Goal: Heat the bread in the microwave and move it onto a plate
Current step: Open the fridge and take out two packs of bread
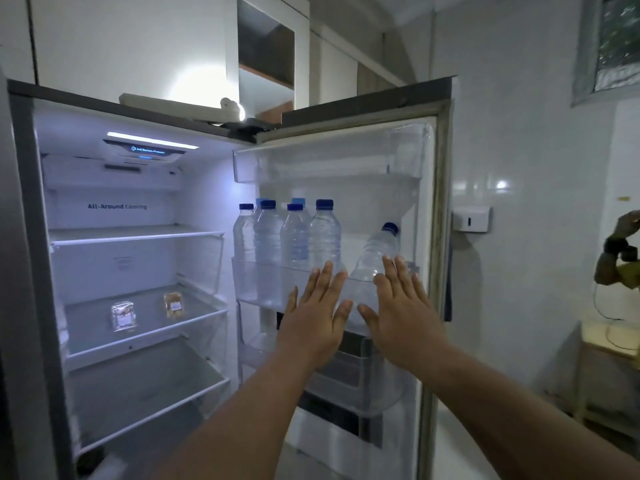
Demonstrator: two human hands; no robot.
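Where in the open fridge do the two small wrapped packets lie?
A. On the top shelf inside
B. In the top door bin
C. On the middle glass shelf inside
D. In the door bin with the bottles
C: both packets lie on the middle shelf inside the fridge, while the bottles stand in the door bin.

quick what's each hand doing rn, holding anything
Left hand: open, fingers spread, holding nothing.
Right hand: open, fingers spread, holding nothing.
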